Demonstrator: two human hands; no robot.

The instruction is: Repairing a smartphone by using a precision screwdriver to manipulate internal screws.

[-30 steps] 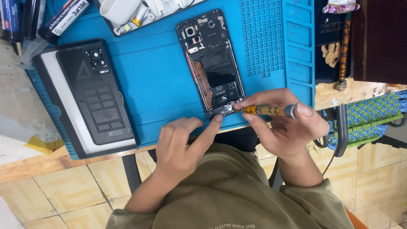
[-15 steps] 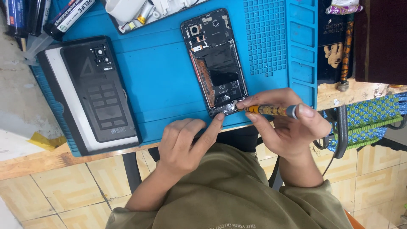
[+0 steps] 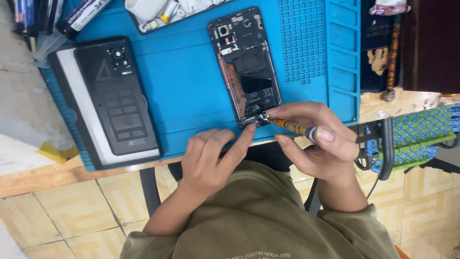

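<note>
Not much has shifted since a moment ago — the screwdriver [image 3: 293, 126] tip sits at the same bottom corner of the opened phone [image 3: 245, 67], and the left hand has barely budged. That phone lies back-off on the blue mat [image 3: 187, 86], its bottom end toward the person, insides showing. The right hand [image 3: 316, 144] is closed around the screwdriver, thumb and fingers pinching the yellow patterned handle, one fingertip capping the end. The left hand [image 3: 211, 158] holds nothing; its fingers are loosely spread, and the index finger stretches out and presses on the phone's bottom edge, right beside the tip. Off to the left on the mat sits a dark back cover [image 3: 117, 96] lying on a white-edged tray — well apart from both hands. A wooden table edge [image 3: 57, 175] runs under the mat.
</note>
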